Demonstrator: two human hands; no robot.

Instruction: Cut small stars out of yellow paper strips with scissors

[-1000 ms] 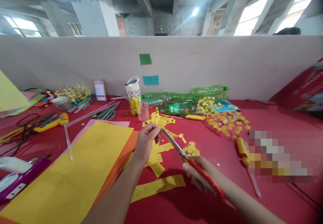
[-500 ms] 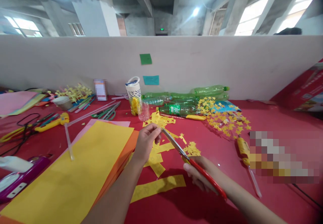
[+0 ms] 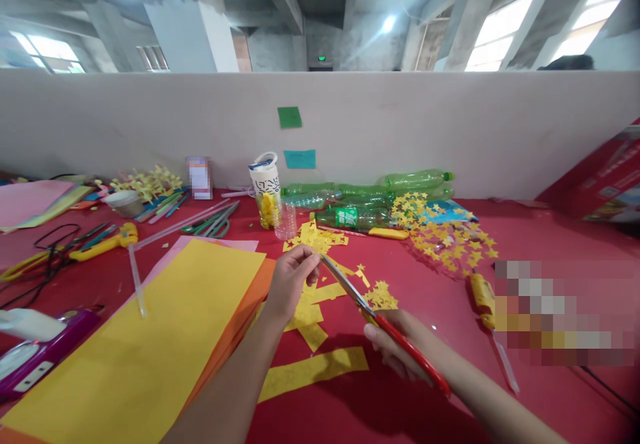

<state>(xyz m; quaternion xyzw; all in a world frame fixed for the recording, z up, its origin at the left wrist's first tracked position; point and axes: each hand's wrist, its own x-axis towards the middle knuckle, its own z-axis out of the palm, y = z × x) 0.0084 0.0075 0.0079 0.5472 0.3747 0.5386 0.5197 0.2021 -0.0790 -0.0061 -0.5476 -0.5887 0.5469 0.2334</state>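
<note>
My right hand [image 3: 397, 347] is wrapped round the red handle of a pair of scissors [image 3: 350, 285], whose blades point up and left. The blade tips reach the fingertips of my left hand [image 3: 295, 277], which is closed in a pinch; what it holds is too small to make out. Yellow paper scraps and strips lie under and beside my left hand, with one long yellow strip [image 3: 320, 369] nearer the front. A small pile of yellow stars [image 3: 381, 296] rests just beyond my right hand.
Yellow sheets [image 3: 145, 331] lie at left beside a yellow glue gun [image 3: 107, 244]. Green bottles [image 3: 367, 215], a white cup [image 3: 265, 181] and green scissors [image 3: 215, 223] stand or lie further back. More stars [image 3: 450, 234] spread at right, near another glue gun [image 3: 483, 297].
</note>
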